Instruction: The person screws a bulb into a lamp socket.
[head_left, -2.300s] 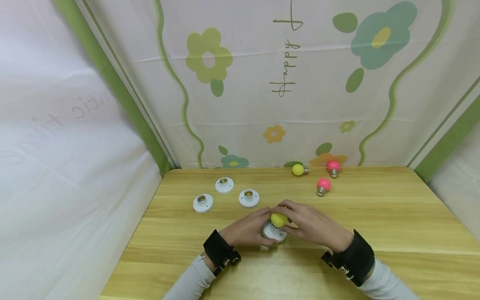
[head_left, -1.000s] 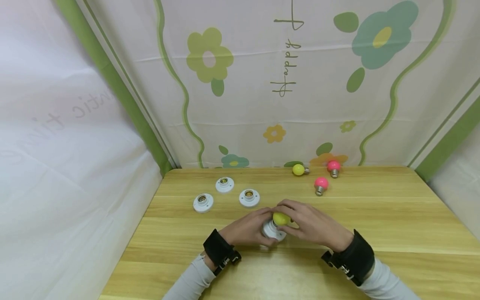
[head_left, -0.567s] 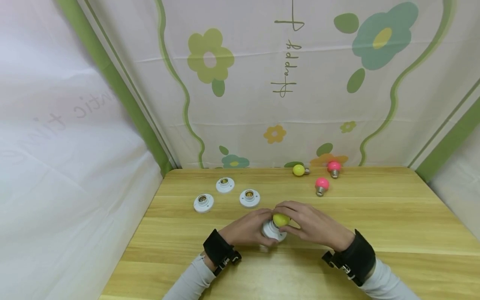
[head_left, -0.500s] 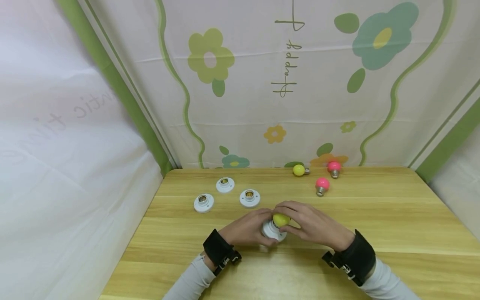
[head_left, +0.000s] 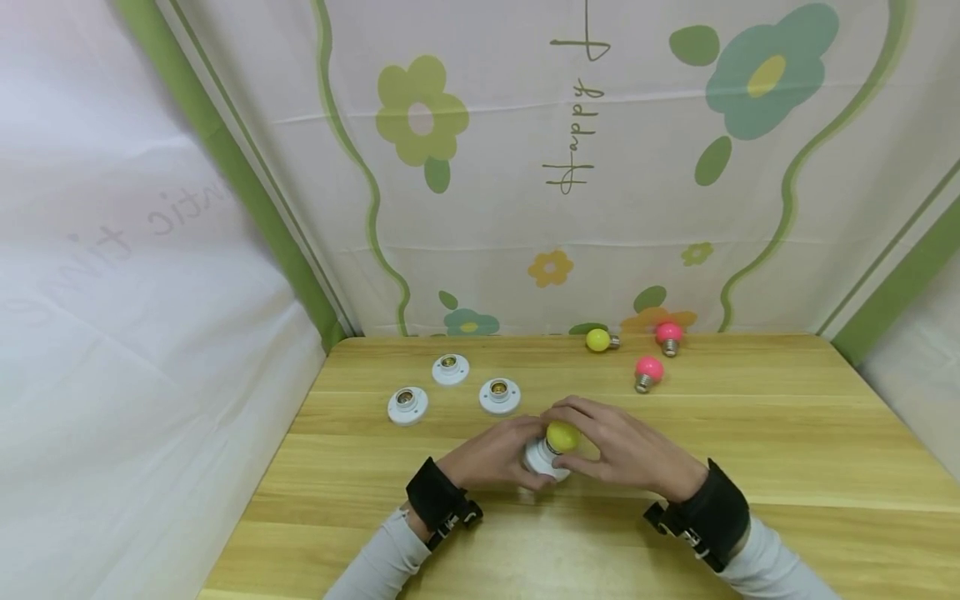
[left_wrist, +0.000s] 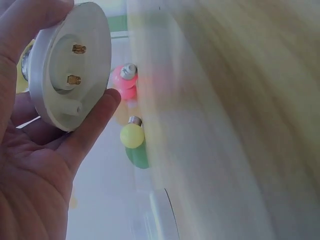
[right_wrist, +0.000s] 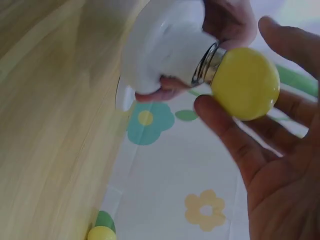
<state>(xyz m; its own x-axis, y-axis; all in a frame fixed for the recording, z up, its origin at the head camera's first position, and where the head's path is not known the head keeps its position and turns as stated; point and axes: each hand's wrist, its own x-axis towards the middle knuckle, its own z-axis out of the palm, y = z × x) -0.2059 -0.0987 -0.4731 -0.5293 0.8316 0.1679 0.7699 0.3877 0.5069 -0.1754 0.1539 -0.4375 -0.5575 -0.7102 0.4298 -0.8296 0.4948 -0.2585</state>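
My left hand [head_left: 495, 454] grips a white round lamp holder [left_wrist: 95, 95] by its rim, raised off the table and tilted. Two brass contacts show on its underside in the left wrist view. A yellow bulb [right_wrist: 245, 84] sits in the holder's mouth, with some of its metal screw base [right_wrist: 208, 65] visible outside. Around the bulb, my right hand [head_left: 618, 446] is spread. In the right wrist view the right thumb [right_wrist: 287, 42] stands apart from the glass, while the index finger [right_wrist: 227, 132] is at the bulb's lower edge, possibly touching it.
Three more lamp holders lie at the left: a front one [head_left: 407, 407], a back one [head_left: 450, 369] and a right one [head_left: 499, 396]. Toward the back right lie a yellow bulb [head_left: 597, 340] and two pink bulbs, one nearer [head_left: 648, 369], one farther [head_left: 668, 334]. A printed cloth [head_left: 480, 208] hangs behind the table.
My right fingers and thumb have loosened from the yellow bulb and spread apart. The left hand still holds the lamp holder in place. The nearer pink bulb has rocked slightly to the right.
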